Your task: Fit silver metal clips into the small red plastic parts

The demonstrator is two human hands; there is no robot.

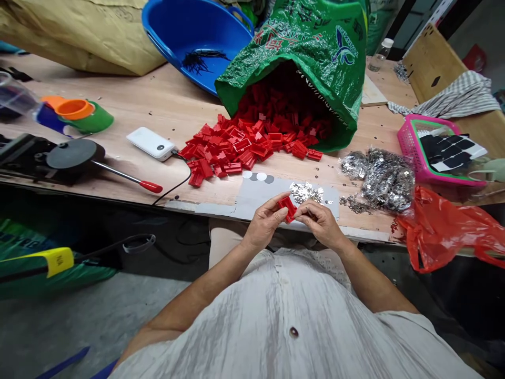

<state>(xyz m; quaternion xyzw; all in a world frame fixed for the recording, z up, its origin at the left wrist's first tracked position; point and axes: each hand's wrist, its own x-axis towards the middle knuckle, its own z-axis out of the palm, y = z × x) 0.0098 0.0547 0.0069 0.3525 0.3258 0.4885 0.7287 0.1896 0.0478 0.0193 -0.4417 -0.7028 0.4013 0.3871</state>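
Between thumb and fingers, my left hand (266,221) grips a red plastic housing (287,208), its hollow side facing up. My right hand (319,223) is closed in a pinch at the right edge of that housing; whatever small piece its fingers hold is too hidden to name. Just beyond my hands, a pile of small shiny metal pieces (306,192) lies on a grey sheet (252,197). A large heap of similar red housings (240,145) spills from a green woven sack (292,47) onto the table.
Bagged metal parts (389,179), a pink basket (406,139) and a red plastic bag (453,226) are at right. Leftward are a white power bank (152,143) with a cable and a red-handled lever press (74,158). A blue basin (169,37) stands behind.
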